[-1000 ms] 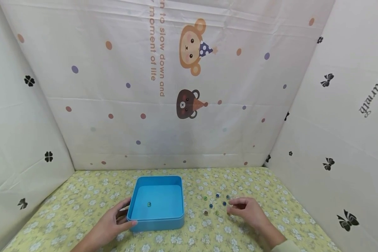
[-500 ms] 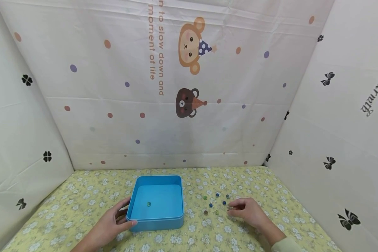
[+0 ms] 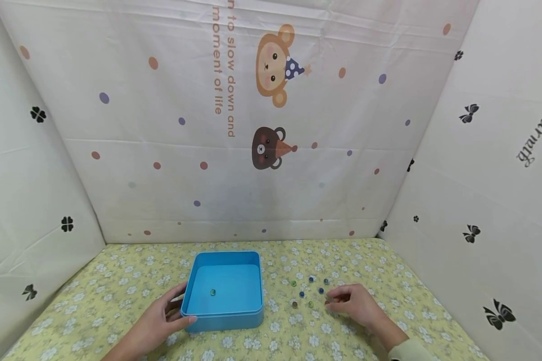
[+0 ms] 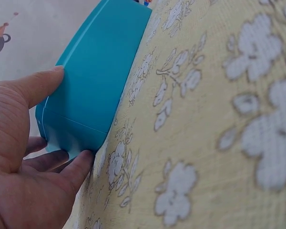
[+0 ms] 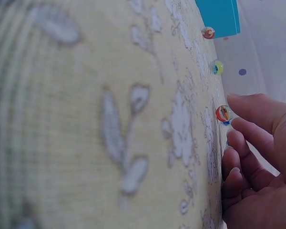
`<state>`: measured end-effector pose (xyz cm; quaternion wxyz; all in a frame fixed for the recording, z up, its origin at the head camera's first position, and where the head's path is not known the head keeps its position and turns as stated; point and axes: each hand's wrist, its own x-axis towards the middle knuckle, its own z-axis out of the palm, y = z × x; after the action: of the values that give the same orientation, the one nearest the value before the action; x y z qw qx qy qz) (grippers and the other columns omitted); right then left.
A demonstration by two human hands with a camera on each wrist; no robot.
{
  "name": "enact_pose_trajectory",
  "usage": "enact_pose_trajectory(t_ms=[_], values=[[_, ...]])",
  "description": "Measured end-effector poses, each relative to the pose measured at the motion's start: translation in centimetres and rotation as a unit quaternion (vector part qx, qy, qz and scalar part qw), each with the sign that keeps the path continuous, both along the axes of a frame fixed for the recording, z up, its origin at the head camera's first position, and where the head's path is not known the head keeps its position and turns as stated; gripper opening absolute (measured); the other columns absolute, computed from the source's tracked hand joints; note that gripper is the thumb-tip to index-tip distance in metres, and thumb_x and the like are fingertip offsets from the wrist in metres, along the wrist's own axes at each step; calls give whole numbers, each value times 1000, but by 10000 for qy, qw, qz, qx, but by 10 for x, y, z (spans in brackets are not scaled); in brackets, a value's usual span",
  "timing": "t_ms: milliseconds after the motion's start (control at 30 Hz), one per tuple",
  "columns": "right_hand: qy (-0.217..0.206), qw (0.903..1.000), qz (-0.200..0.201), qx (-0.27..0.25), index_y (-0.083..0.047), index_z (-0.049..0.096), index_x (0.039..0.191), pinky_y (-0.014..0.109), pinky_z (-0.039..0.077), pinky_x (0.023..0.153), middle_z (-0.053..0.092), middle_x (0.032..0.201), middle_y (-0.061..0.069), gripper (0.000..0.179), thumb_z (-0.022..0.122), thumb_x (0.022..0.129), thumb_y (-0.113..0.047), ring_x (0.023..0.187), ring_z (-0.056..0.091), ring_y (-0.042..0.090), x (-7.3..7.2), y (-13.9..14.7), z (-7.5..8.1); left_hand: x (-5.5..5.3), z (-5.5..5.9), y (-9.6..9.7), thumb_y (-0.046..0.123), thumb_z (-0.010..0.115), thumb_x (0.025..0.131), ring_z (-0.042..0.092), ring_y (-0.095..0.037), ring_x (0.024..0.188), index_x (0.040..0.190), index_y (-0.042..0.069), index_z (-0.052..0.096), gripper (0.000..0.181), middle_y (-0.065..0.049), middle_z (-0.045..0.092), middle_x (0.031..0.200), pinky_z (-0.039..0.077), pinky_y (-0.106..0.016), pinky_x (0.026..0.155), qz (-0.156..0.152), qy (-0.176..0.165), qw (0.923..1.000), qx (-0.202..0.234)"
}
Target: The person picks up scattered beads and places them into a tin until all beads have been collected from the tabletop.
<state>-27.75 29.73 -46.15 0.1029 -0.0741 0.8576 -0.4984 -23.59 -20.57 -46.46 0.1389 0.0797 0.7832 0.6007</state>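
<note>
An open square blue box (image 3: pixel 228 321) stands on the flowered cloth, left of the middle, with one greenish marble (image 3: pixel 213 292) inside. My left hand (image 3: pixel 158 318) grips its near left corner; in the left wrist view the thumb (image 4: pixel 45 86) lies at the upper edge and the fingers bend against the side. Over to the right, my right hand (image 3: pixel 359 305) is low at the cloth. Its thumb and index fingertips are right at a clear marble with red and orange swirls (image 5: pixel 223 113); whether they pinch it I cannot tell. The other fingers are curled onto the cloth.
Several loose marbles lie between the box and my right hand, among them a blue marble (image 3: pixel 301 294), a green marble (image 3: pixel 293 284) and a brownish marble (image 3: pixel 294 304). White printed sheets (image 3: pixel 235 190) wall the table at the back and both sides.
My right thumb and index finger shift slightly around the marble, which shows again at the fingertips. The left hand and box stay in place; the head view shifts a little.
</note>
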Motion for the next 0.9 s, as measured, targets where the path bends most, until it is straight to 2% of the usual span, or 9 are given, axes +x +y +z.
enact_pose_trajectory(t_ms=[900], values=[[61,9993,131,341,-2,79,106,29,64,62,74,94,5,26,83,88,-19,82,66,18,0,-1,2,2,2,-1,23,72,98,23,-62,147,164,5,12,91,-37,10,165,56,-42,119,-115,77,9999,66]])
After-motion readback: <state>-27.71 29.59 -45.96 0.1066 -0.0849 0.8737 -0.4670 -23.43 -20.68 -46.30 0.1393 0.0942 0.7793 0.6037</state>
